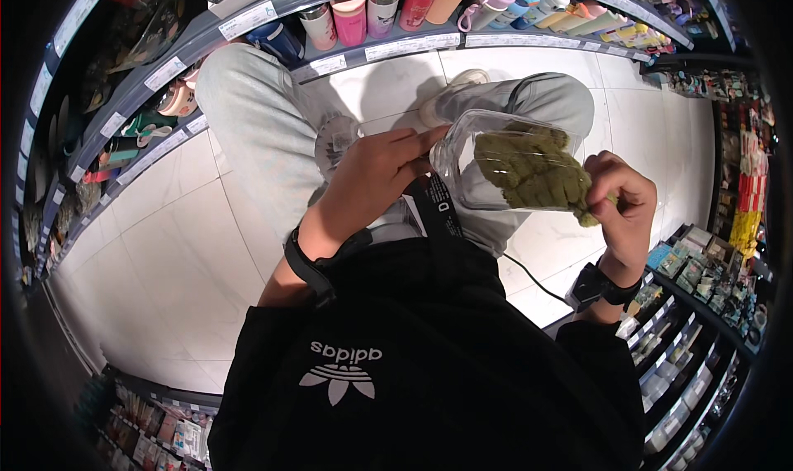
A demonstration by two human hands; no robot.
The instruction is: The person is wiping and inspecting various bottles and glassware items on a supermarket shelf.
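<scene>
A clear jar (461, 124) lies tilted on its side above the person's lap. My left hand (378, 173) grips it at its narrower left end, fingers around the rim. Inside and along the jar is a green fluffy cloth (526, 164), which sticks out at the right end. There my right hand (622, 198) pinches the cloth's corner between thumb and fingers. Behind my left wrist, a round clear ribbed object (337, 137), perhaps a lid or container, is partly hidden by the hand. A black strap with writing (440, 207) hangs below the jar.
Shelves of tumblers and bottles (350, 22) curve along the front and left. White tiled floor (167, 242) lies around the person's knees. At the right stand racks of small goods (694, 266). A thin black cable (536, 279) runs to the right wrist's device.
</scene>
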